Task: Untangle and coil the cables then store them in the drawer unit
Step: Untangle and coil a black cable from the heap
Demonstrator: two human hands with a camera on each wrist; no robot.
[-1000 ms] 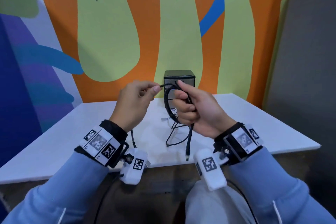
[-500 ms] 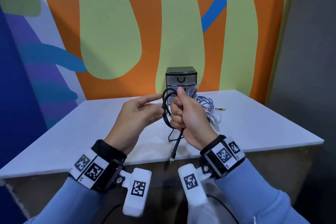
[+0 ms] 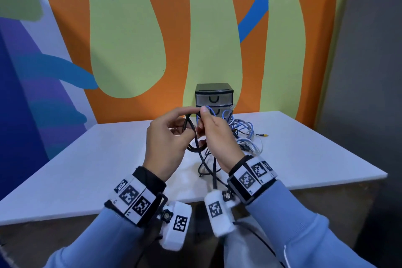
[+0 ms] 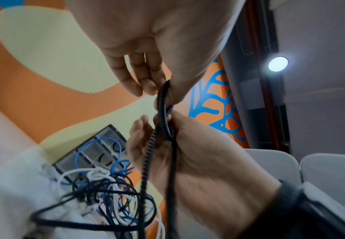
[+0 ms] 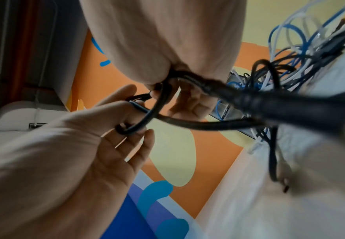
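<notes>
A black cable (image 3: 214, 173) is wound into a small loop that both hands hold up over the white table (image 3: 91, 165). My left hand (image 3: 191, 113) pinches the top of the loop between thumb and fingertips; the left wrist view shows that pinch (image 4: 159, 92) on the black cable (image 4: 163, 105). My right hand (image 3: 203, 115) grips the gathered turns in its fist, and the cable's tail hangs below it to the table. The drawer unit (image 3: 214, 99), black with translucent drawers, stands shut against the wall behind the hands. Blue, white and black cables (image 3: 247, 132) lie tangled in front of it.
The tangle (image 4: 110, 194) sits at the foot of the drawer unit (image 4: 98, 152), spreading to the right, with a yellow-tipped plug (image 3: 265, 135) at its edge. A painted wall closes off the table's far side. A grey panel stands to the right.
Half a second ago my left hand's fingers were stretched out beside the loop; now they pinch its top. Both hands have moved closer together in front of the drawer unit.
</notes>
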